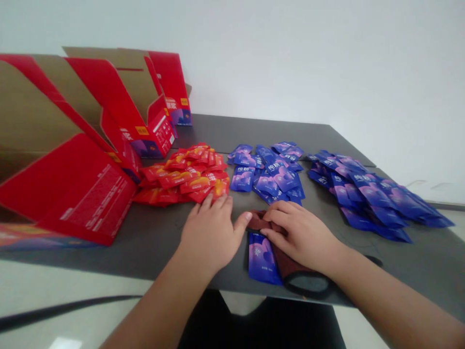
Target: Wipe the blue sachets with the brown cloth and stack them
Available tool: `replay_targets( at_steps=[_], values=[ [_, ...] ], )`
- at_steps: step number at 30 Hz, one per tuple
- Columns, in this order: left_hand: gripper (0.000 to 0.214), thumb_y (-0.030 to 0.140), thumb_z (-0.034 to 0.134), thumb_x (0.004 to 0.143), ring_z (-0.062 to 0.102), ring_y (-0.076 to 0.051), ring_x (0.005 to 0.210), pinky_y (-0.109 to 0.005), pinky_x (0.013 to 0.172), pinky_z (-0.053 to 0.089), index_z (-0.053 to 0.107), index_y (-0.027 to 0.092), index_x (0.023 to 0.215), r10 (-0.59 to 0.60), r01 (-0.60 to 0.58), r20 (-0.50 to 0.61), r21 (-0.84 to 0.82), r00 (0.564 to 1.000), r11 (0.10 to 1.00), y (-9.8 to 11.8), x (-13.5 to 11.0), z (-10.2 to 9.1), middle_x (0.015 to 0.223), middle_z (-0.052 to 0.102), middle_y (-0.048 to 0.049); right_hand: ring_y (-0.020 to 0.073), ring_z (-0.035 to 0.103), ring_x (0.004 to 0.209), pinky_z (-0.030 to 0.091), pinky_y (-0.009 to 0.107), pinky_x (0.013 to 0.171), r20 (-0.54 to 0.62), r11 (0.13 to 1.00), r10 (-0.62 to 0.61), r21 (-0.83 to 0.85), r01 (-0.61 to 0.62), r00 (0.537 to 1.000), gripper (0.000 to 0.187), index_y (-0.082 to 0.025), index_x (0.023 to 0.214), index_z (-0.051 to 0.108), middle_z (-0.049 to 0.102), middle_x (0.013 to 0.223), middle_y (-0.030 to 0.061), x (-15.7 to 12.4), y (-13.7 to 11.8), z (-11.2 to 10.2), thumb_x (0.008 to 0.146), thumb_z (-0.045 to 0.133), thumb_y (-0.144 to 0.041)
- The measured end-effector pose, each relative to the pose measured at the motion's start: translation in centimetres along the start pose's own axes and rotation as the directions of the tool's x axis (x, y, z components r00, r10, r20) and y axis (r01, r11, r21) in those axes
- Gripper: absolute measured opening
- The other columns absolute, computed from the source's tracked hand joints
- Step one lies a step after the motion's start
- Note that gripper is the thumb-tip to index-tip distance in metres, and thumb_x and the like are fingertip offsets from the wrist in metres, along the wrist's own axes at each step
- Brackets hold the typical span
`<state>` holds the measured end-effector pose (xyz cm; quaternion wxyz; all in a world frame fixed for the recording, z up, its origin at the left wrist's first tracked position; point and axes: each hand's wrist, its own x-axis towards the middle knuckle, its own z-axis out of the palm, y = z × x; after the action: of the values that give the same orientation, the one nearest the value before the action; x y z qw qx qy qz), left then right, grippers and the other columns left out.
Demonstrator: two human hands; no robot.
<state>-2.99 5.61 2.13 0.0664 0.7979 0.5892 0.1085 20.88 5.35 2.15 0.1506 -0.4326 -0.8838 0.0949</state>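
My left hand (211, 230) lies flat on the dark table (152, 237), fingers stretched out toward a heap of red sachets (185, 173), its thumb touching a dark red pouch (290, 266). My right hand (300, 231) rests on that pouch, fingers extended and pressing it down. A blue sachet (262, 258) lies partly under the pouch, just below my right fingers. Behind them sits a pile of blue sachets (271, 172).
A larger spread of blue sachets (374, 196) covers the right side. Several open red cardboard boxes (72, 160) stand at the left, one flap lying on the table. A white wall is behind. The table's front edge is close to my forearms.
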Motion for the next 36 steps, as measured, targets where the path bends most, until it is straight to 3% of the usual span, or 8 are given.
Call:
replay_targets(
  at_steps=[3, 7, 10, 13, 16, 21, 28, 36],
  values=[
    [0.065, 0.046, 0.038, 0.114, 0.050, -0.045, 0.154, -0.065, 0.127, 0.037, 0.058, -0.001, 0.153, -0.050, 0.053, -0.050, 0.059, 0.998, 0.997, -0.3, -0.5, -0.2, 0.160, 0.057, -0.0292, 0.0283, 0.067, 0.106, 0.054, 0.046, 0.094, -0.008, 1.000, 0.002, -0.011, -0.002, 1.000, 0.014, -0.024, 0.110, 0.070, 0.071, 0.116, 0.0078, 0.0, 0.1, 0.0, 0.107, 0.066, -0.036],
    [0.061, 0.043, 0.039, 0.113, 0.045, -0.036, 0.159, -0.056, 0.131, 0.037, 0.053, 0.005, 0.159, 0.129, -0.129, -0.028, -0.004, 0.991, 0.992, 0.3, -2.4, -0.1, 0.167, 0.052, -0.0219, 0.0293, 0.069, 0.111, 0.055, 0.049, 0.098, -0.042, 1.000, -0.011, 0.017, 0.011, 0.999, 0.022, -0.025, 0.128, 0.069, 0.073, 0.124, 0.0083, -0.1, 0.1, 0.1, 0.109, 0.063, -0.035],
    [0.085, 0.056, 0.053, 0.106, 0.044, -0.043, 0.159, -0.061, 0.127, 0.044, 0.035, -0.002, 0.167, 0.137, -0.131, 0.048, -0.104, 0.989, 0.986, 1.1, -4.3, 0.4, 0.172, 0.039, -0.0292, 0.0283, 0.071, 0.116, 0.057, 0.048, 0.101, -0.080, 0.998, 0.018, 0.065, -0.012, 0.997, 0.034, -0.028, 0.145, 0.064, 0.074, 0.133, 0.0081, -0.2, 0.0, 0.0, 0.112, 0.055, -0.030],
    [0.110, 0.059, 0.073, 0.093, 0.035, -0.045, 0.163, -0.066, 0.130, 0.037, 0.022, 0.001, 0.171, 0.156, -0.138, 0.117, -0.147, 0.981, 0.979, 1.7, -5.4, 1.0, 0.176, 0.028, -0.0295, 0.0253, 0.073, 0.115, 0.057, 0.045, 0.101, -0.147, 0.992, 0.042, 0.122, -0.024, 0.988, 0.042, -0.028, 0.154, 0.060, 0.075, 0.135, 0.0082, -0.3, 0.1, -0.5, 0.113, 0.050, -0.024],
    [0.103, 0.052, 0.076, 0.092, 0.033, -0.038, 0.165, -0.063, 0.135, 0.029, 0.026, 0.013, 0.172, 0.199, -0.175, 0.134, -0.172, 0.971, 0.969, 1.8, -5.2, 1.4, 0.178, 0.033, -0.0203, 0.0212, 0.072, 0.117, 0.055, 0.038, 0.103, -0.186, 0.958, -0.040, 0.272, 0.090, 0.982, 0.038, -0.023, 0.146, 0.066, 0.077, 0.133, 0.0075, -0.6, 0.1, -1.5, 0.110, 0.055, -0.018],
    [0.104, 0.055, 0.082, 0.085, 0.042, -0.039, 0.161, -0.062, 0.133, 0.033, 0.035, 0.012, 0.168, 0.214, -0.187, 0.128, -0.195, 0.968, 0.963, 1.8, -3.9, 1.4, 0.175, 0.038, -0.0214, 0.0170, 0.071, 0.103, 0.052, 0.032, 0.095, 0.123, 0.839, -0.293, 0.508, 0.193, 0.948, 0.017, -0.023, 0.116, 0.077, 0.079, 0.108, 0.0018, -1.0, -0.8, -2.6, 0.103, 0.068, -0.017],
    [0.111, 0.056, 0.086, 0.083, 0.044, -0.040, 0.160, -0.063, 0.133, 0.033, 0.033, 0.010, 0.168, 0.212, -0.192, 0.107, -0.174, 0.971, 0.966, 1.8, -4.0, 1.9, 0.175, 0.037, -0.0225, 0.0194, 0.065, 0.100, 0.044, 0.037, 0.096, 0.209, 0.931, -0.208, 0.343, 0.128, 0.955, 0.003, -0.023, 0.098, 0.076, 0.073, 0.097, -0.0001, -0.8, -1.7, -2.0, 0.101, 0.074, -0.024],
    [0.107, 0.059, 0.084, 0.087, 0.045, -0.038, 0.159, -0.060, 0.134, 0.032, 0.033, 0.015, 0.170, 0.226, -0.203, 0.096, -0.204, 0.969, 0.958, 1.5, -4.0, 1.7, 0.172, 0.047, -0.0171, 0.0208, 0.065, 0.100, 0.043, 0.040, 0.098, 0.206, 0.949, -0.201, 0.284, 0.138, 0.958, 0.006, -0.023, 0.102, 0.074, 0.071, 0.101, 0.0018, -0.4, -1.0, -2.0, 0.104, 0.069, -0.025]
  ],
)
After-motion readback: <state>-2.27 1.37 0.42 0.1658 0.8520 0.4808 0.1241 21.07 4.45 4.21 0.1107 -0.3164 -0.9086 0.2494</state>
